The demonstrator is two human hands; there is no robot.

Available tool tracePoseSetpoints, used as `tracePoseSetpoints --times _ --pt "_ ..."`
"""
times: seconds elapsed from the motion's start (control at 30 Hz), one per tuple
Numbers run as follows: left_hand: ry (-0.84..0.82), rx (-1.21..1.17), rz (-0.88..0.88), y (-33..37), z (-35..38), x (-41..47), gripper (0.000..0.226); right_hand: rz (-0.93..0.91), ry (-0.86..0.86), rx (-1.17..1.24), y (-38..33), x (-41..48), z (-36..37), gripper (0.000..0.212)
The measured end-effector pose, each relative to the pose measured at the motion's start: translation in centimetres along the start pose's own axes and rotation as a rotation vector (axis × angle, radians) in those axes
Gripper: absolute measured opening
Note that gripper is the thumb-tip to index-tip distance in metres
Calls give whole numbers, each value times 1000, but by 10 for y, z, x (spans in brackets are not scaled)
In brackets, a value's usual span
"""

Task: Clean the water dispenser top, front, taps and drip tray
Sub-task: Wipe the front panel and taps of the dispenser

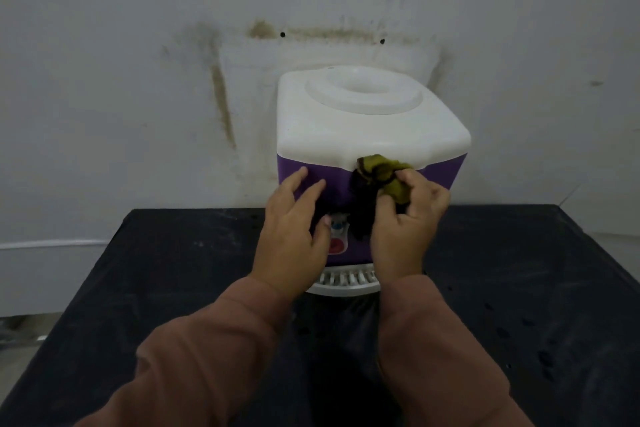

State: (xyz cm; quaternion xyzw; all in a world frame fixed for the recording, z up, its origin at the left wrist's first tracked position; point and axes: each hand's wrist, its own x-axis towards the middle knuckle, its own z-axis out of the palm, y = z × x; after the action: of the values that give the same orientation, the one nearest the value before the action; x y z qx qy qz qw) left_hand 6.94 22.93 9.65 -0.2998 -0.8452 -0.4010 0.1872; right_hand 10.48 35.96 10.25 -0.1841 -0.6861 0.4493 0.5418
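wall stain [221, 104]: a brownish streak on the pale wall, at 10 o'clock from the dispenser.
table [138, 270]: a black top that fills the lower frame.
left sleeve [207, 357]: rust-brown, rising from 7 o'clock toward the middle.
left hand [291, 229]: fingers straight and spread, tips touching the purple front at its 9 o'clock side; the thumb lies just beside the taps.
water dispenser [363, 128]: a white top with a round bottle well over a purple body. It stands upright at the table's far edge, near the wall, at 12 o'clock from both hands.
taps [336, 227]: a blue button and a red one show between the hands, low on the front; the spouts are too blurred to make out.
drip tray [346, 279]: white and slotted, at the dispenser's 6 o'clock, partly behind the wrists.
cloth [391, 180]: olive and dark, bunched against the front just under the white rim.
right hand [412, 218]: fingers curled round the cloth, gripping it against the front.
right sleeve [443, 340]: rust-brown, coming in from 5 o'clock.
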Motion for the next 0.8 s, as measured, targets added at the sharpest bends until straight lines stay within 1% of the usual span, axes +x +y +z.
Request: tracePoseSetpoints --times 0.07,0.13,0.17,0.27,0.4,0.47,0.53,0.67,0.73,0.8 --pt "3 18 36 2 6 0 46 -94 -77 -86 0 -13 7 29" --pt "7 6 34 4 12 1 41 -217 -178 -190 4 -22 10 31" --pt "14 6 28 5 15 2 38 -248 -203 -213 6 -21 9 32" --pt "49 38 51 7 19 5 38 -189 -181 -154 10 -3 -3 32" --pt "74 89 165 11 20 10 42 4 -31 -25 8 21 -19 31" --pt "88 115 194 11 22 13 47 90 14 -1 7 24 -20 32" --pt "110 158 216 9 24 14 54 65 -1 -21 5 16 -15 33" --pt "143 190 218 11 34 15 64 -128 -161 -125 7 -8 -5 33" --pt "142 185 213 12 37 15 68 -107 -152 -81 10 -1 -8 32" --pt "138 207 212 12 37 16 69 -20 -66 -19 10 18 -15 32"
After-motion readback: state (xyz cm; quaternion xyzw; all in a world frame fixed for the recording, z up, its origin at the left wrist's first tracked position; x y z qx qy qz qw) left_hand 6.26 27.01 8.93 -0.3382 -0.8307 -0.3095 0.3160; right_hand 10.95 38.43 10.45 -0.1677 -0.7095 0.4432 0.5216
